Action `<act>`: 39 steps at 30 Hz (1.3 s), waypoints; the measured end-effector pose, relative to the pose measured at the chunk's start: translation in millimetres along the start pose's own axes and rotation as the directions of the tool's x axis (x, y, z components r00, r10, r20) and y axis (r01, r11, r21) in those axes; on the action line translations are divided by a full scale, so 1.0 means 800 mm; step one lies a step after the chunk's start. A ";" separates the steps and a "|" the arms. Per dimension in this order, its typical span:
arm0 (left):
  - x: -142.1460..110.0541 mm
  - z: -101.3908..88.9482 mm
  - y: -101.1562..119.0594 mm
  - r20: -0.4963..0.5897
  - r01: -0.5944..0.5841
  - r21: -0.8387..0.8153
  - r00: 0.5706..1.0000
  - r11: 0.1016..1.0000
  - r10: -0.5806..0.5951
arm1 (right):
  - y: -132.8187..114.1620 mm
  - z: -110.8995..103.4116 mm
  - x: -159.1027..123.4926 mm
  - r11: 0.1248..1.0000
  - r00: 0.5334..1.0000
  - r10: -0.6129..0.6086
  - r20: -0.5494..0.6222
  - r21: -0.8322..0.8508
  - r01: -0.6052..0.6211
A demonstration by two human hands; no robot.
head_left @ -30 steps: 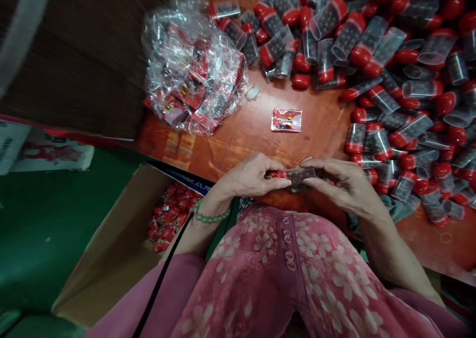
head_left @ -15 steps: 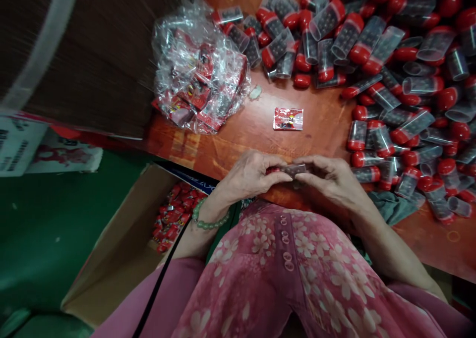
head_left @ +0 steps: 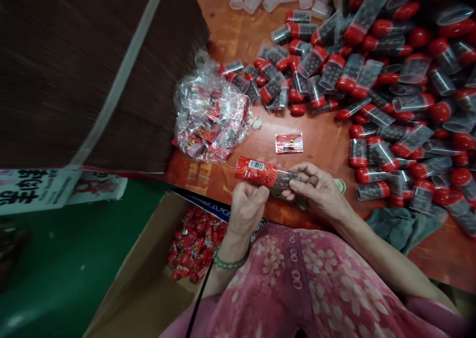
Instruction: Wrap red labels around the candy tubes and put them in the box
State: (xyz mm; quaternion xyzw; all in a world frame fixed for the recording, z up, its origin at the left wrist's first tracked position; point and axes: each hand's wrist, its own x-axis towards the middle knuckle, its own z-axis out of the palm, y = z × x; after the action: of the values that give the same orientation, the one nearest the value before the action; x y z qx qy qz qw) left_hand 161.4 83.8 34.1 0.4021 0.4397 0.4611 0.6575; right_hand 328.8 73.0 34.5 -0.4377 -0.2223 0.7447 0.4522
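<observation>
My right hand [head_left: 322, 185] is closed around the end of a clear plastic tube [head_left: 284, 178] with dark contents, fingertips at its right end. A shiny red printed wrapper [head_left: 256, 171] with a white barcode covers the tube's left part; whether it goes all round is hidden. My left hand [head_left: 248, 205] is closed in a pinch at the wrapper's lower edge. Just beyond the hands, a small flat red packet [head_left: 289, 143] lies on the wooden table [head_left: 320, 142].
Red-capped clear tubes [head_left: 375, 152] are heaped along the right and back. A clear bag of red packets [head_left: 213, 120] sits left, beside a dark box [head_left: 92, 70]. Below the table edge, an open carton [head_left: 137, 258] holds red pieces. A grey-green cloth [head_left: 405, 224] lies right.
My hands have moved apart, the left one down and leftward. The red wrapper with the barcode, earlier mostly hidden by my fingers, now shows on the tube. The whole view has shifted too.
</observation>
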 end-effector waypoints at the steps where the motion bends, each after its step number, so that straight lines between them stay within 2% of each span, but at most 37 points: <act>1: 0.003 0.007 -0.004 -0.001 0.048 -0.035 0.999 0.998 -0.049 | 0.002 0.002 0.002 1.000 1.000 0.000 0.013 0.009 -0.001; 4: 0.012 0.021 -0.010 -0.037 0.147 -0.136 0.987 0.980 -0.153 | 0.008 0.004 0.005 1.000 1.000 -0.004 0.019 -0.013 0.004; 9: 0.023 0.025 -0.015 -0.106 0.193 -0.214 0.970 0.958 -0.219 | 0.012 0.006 0.008 0.989 0.995 -0.092 -0.027 -0.123 0.088; 17: 0.031 0.022 -0.018 -0.105 0.093 -0.251 0.987 0.964 -0.123 | 0.007 0.002 0.017 0.980 0.994 -0.102 0.034 -0.170 0.106; 24: 0.027 0.033 -0.021 0.013 0.243 -0.320 0.968 0.916 -0.252 | 0.011 0.005 0.022 0.982 0.988 -0.148 0.052 -0.112 0.153; 29: 0.023 0.034 -0.024 0.058 0.266 -0.361 0.963 0.894 -0.263 | 0.014 0.002 0.031 0.982 0.981 -0.171 0.093 -0.064 0.177; 34: 0.013 0.020 -0.022 0.114 0.283 -0.338 0.959 0.897 -0.260 | 0.022 0.004 0.037 0.981 0.986 -0.090 0.138 -0.161 0.112; 36: 0.003 0.006 -0.019 0.071 0.249 -0.268 0.969 0.931 -0.238 | 0.021 0.007 0.034 0.958 0.980 -0.041 0.196 -0.272 0.094; 37: -0.004 -0.005 -0.018 0.003 0.207 -0.219 0.977 0.954 -0.211 | 0.019 0.008 0.031 0.929 0.971 -0.023 0.239 -0.353 0.109; 38: -0.012 -0.020 -0.017 -0.108 0.138 -0.165 0.982 0.977 -0.157 | 0.014 0.008 0.028 0.883 0.960 -0.018 0.278 -0.446 0.146; 39: -0.021 -0.038 -0.017 -0.261 0.062 -0.105 0.961 0.992 -0.088 | 0.007 0.006 0.025 0.814 0.951 -0.029 0.308 -0.545 0.202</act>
State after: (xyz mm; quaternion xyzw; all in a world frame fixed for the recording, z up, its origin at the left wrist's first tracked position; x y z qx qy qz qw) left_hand 132.8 67.8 16.4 0.2877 0.5160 0.5060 0.6284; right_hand 317.7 87.7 23.9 -0.4263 -0.5238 0.6699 0.3084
